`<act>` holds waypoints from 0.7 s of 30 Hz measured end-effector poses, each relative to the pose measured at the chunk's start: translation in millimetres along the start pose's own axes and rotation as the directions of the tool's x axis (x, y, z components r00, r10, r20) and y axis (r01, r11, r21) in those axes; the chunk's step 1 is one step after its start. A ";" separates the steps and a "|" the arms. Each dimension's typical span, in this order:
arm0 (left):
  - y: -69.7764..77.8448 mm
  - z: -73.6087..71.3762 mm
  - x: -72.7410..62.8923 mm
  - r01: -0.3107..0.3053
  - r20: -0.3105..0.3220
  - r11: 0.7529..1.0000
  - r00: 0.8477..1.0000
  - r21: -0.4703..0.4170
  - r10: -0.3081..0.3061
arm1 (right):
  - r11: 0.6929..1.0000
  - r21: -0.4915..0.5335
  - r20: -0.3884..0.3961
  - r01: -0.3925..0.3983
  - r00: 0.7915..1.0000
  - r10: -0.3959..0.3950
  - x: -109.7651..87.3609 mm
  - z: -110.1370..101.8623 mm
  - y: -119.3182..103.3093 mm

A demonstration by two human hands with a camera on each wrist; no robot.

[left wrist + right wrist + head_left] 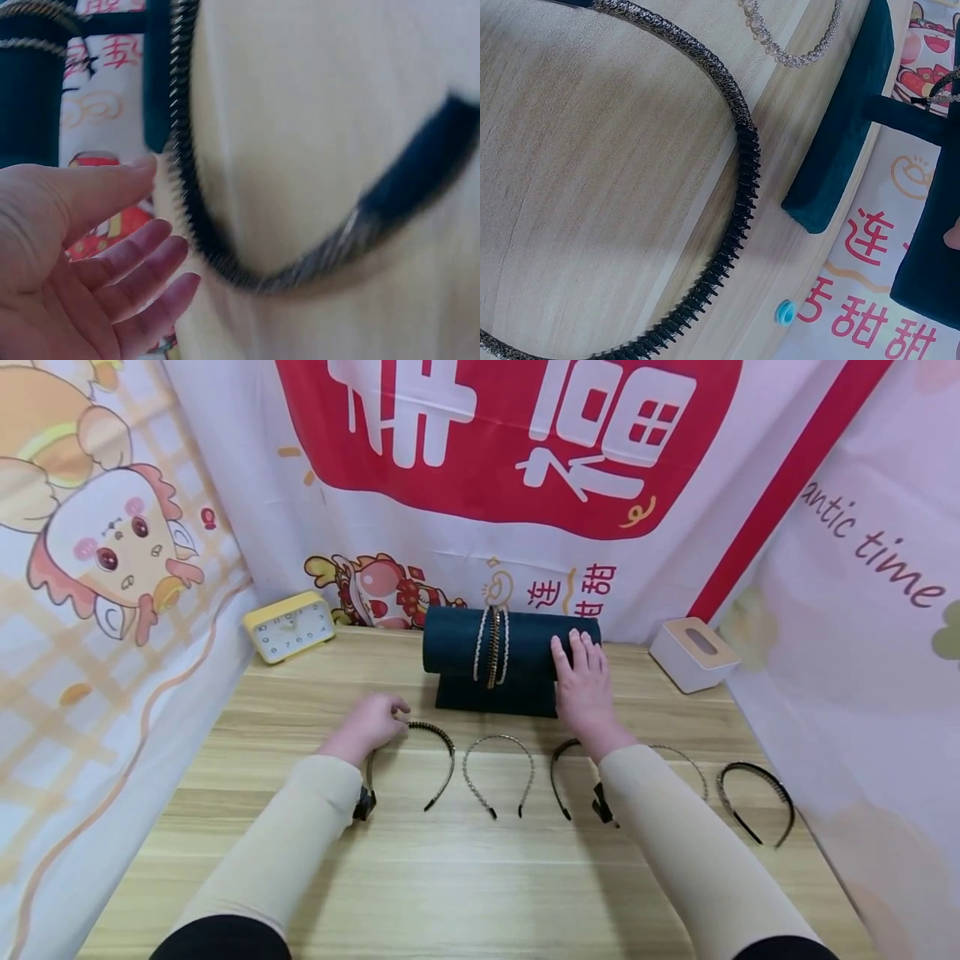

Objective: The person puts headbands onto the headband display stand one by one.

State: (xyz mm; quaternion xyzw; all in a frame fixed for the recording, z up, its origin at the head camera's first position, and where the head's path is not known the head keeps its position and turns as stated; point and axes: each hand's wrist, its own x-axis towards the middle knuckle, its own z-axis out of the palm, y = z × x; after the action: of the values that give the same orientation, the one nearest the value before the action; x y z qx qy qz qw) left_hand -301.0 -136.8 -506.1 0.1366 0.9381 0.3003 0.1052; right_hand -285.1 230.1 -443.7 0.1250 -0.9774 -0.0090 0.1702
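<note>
My left hand, thumb and fingers apart, is right beside the top of a black toothed headband on the table. The left wrist view shows nothing within the fingers, while the headband curves just past their tips. My right hand rests on the right end of a dark green padded roll stand, fingers extended over it. Around the roll's middle hang a gold headband and silver beaded headbands. Mostly only a fingertip of the right hand shows in the right wrist view.
A silver headband, a black headband, another silver headband partly behind the right sleeve, and a dark headband lie rightward in a row. A yellow clock stands at back left, a tissue box at back right.
</note>
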 end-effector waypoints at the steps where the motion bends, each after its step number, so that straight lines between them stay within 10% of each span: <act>1: 0.7 3.6 1.6 -0.008 0.006 1.000 1.000 0.022 0.008 | 1.000 0.001 -0.003 0.001 1.000 -0.001 -0.1 -0.1 -0.1; 10: 4.8 11.0 0.8 0.011 -0.034 0.993 0.999 0.118 -0.007 | 1.000 -0.007 -0.008 0.006 1.000 -0.006 0.2 0.4 -1.0; 16: 4.1 -5.3 -4.1 0.084 -0.009 0.995 0.996 -0.062 -0.084 | 1.000 0.003 -0.003 -0.001 1.000 0.001 0.3 -0.1 -1.3; 21: 4.0 -33.1 -11.5 0.144 0.135 0.950 0.985 -0.278 -0.110 | 1.000 -0.003 0.000 -0.011 1.000 0.011 -0.3 0.0 -0.6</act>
State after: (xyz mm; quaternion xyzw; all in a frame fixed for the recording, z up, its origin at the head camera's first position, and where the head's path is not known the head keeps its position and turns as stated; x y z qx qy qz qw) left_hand -298.7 -155.1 -475.9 0.0766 0.8837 0.4170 0.1980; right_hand -284.7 229.6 -443.8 0.1193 -0.9780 -0.0095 0.1706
